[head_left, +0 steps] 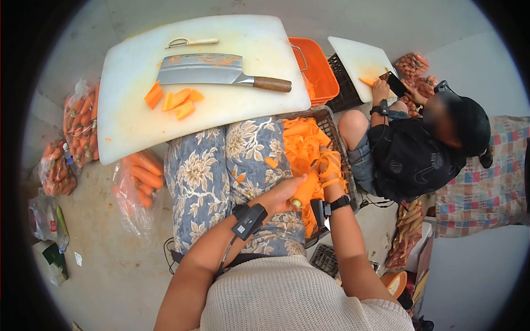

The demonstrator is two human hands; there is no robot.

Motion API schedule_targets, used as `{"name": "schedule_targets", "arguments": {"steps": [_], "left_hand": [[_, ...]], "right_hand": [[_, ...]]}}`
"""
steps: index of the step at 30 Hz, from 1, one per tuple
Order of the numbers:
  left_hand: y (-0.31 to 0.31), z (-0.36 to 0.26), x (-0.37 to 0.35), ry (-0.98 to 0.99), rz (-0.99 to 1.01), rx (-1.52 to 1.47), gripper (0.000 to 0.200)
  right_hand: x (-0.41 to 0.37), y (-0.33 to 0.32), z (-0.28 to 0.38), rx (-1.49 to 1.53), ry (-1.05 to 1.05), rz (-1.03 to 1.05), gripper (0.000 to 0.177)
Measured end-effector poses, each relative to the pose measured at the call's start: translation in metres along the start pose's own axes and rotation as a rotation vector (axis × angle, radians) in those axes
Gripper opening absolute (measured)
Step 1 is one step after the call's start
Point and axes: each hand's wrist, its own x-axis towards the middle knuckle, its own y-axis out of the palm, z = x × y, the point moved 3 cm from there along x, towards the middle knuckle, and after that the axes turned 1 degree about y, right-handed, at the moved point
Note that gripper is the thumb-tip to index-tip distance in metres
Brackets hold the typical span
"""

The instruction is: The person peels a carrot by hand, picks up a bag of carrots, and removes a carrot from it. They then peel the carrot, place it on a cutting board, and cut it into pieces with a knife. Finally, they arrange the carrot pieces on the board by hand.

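Note:
My left hand (286, 191) is closed around a thick orange carrot (306, 188), its stem end pointing back toward me. Close beside the carrot's far side is my right hand (330, 165), with orange peel strips draped over it. Its fingers look curled, but the peel hides what they hold; a small dark piece shows between the hand and the carrot. Under both hands, a dark crate (326, 118) is heaped with carrot peelings (301, 138). On the white cutting board (265, 55) lie a cleaver (204, 69), a peeler (193, 41) and several carrot chunks (178, 98).
Bagged carrots (81, 124) stand on the left floor, with another open bag (144, 176) nearer my legs. An orange tub (317, 66) sits behind the crate. At right, a seated person (425, 143) holds a phone (394, 84) beside a second cutting board (359, 58).

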Motion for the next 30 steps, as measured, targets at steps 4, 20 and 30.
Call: {"name": "schedule_targets", "arguments": {"steps": [4, 20, 30], "left_hand": [[-0.001, 0.001, 0.002, -0.023, -0.023, 0.014, 0.040], [0.009, -0.004, 0.001, -0.008, -0.021, 0.055, 0.040], [0.021, -0.019, -0.010, 0.093, 0.126, 0.048, 0.053]], "right_hand": [[0.004, -0.001, -0.009, 0.056, 0.038, 0.069, 0.030], [0.078, -0.010, -0.126, -0.312, -0.889, 0.211, 0.027], [0.021, -0.026, -0.172, 0.639, 0.296, 0.155, 0.023]]}}
